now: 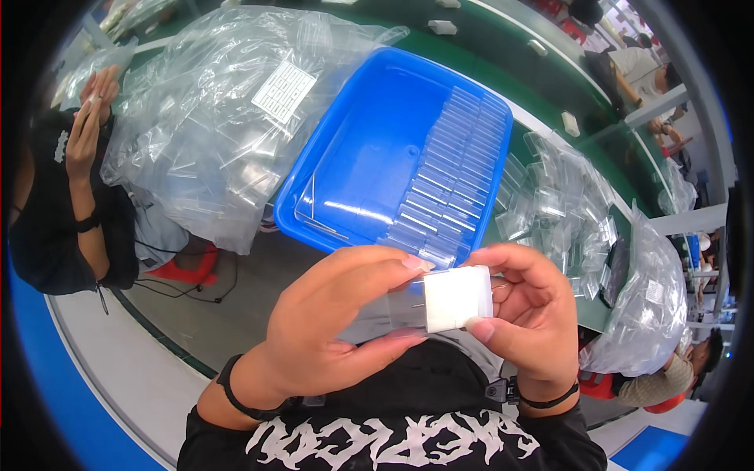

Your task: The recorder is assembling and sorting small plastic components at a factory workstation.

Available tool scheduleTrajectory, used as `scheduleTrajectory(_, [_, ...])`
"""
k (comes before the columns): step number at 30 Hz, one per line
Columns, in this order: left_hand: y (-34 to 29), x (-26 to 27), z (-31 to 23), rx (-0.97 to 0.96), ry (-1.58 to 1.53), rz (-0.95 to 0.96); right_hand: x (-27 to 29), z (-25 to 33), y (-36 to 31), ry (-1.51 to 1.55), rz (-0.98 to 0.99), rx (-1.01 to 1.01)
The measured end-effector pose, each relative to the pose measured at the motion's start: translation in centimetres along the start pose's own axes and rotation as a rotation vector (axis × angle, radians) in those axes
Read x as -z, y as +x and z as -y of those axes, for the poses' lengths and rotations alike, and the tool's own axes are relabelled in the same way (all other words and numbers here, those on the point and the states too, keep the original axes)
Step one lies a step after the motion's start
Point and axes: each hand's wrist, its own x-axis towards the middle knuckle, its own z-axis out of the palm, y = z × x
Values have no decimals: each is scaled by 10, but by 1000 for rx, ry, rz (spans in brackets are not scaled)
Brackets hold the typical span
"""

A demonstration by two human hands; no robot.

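Observation:
In front of my chest, a white, block-shaped plug adapter (458, 298) sits between my two hands, thin metal prongs showing on its left side. My right hand (534, 314) grips it by its right end, with the thumb on the lower corner and fingers along the top. A clear plastic sleeve (404, 310) meets the adapter's left side, and my left hand (322, 314) is closed on it between thumb and fingers. How far the adapter sits inside the sleeve is hard to see. Just beyond my hands is a blue tray (357, 141) with rows of clear plastic sleeves (455, 157) along its right side.
A large clear bag (212, 102) bulges left of the tray. Loose clear sleeves (561, 204) lie heaped on the right, beside another filled bag (648, 290). Farther off, a green conveyor (487, 47) carries small white pieces. A co-worker's hands (90, 118) are at far left.

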Motion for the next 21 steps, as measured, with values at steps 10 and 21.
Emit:
scheduleTrajectory(10, [4, -3, 1, -229, 166, 12, 0, 3, -6, 21, -101, -43])
scheduleTrajectory(21, [-14, -14, -15, -376, 245, 26, -6, 2, -24, -15, 20, -120])
